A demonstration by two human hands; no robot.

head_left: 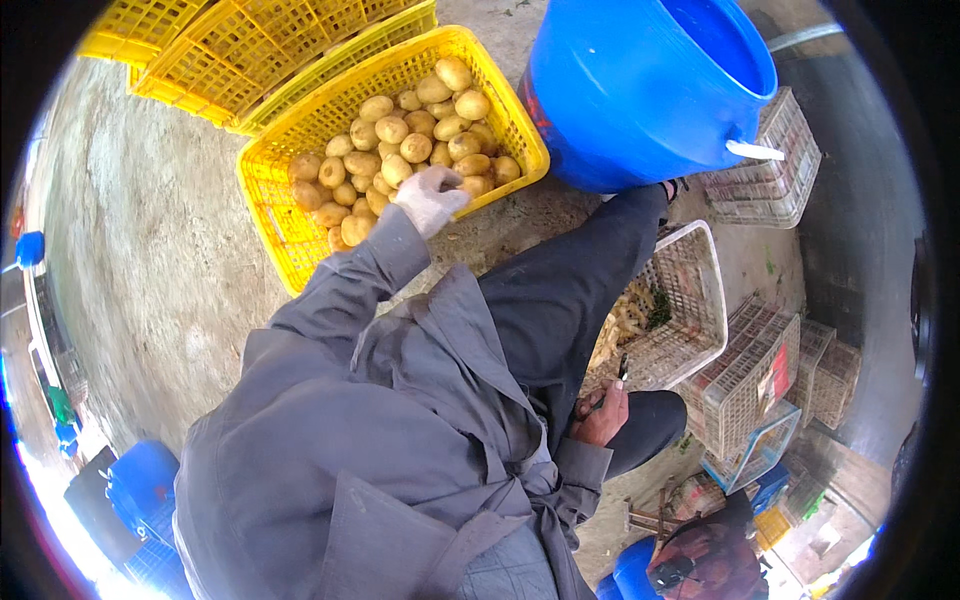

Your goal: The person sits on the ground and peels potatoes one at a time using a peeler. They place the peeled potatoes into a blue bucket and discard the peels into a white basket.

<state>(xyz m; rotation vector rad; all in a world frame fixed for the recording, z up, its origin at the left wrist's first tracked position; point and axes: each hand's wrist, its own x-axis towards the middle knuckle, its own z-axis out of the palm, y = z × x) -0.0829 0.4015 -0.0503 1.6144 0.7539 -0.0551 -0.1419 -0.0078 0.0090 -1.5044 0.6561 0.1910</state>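
Note:
My left hand (431, 199), in a whitish glove, is over the near rim of a yellow plastic crate (279, 238) with its fingers curled. Round, smooth-skinned potatoes (390, 129) fill much of that crate. Whether a potato is inside the curled fingers is hidden. My bare right hand (602, 416) rests low by my bent knee, shut on a small hand tool (623, 366) with a dark tip, too small to tell whether a knife or a peeler. Beyond it, partly behind my leg, a whitish plastic crate (701, 300) holds pale peelings (626, 311) and some greens.
A big blue plastic barrel (607, 90) stands just right of the potatoes. Yellow crates (247, 52) are stacked behind them. Whitish crates (742, 375) line the right side. Another person (705, 555) sits at lower right. Blue barrels (142, 487) stand at lower left.

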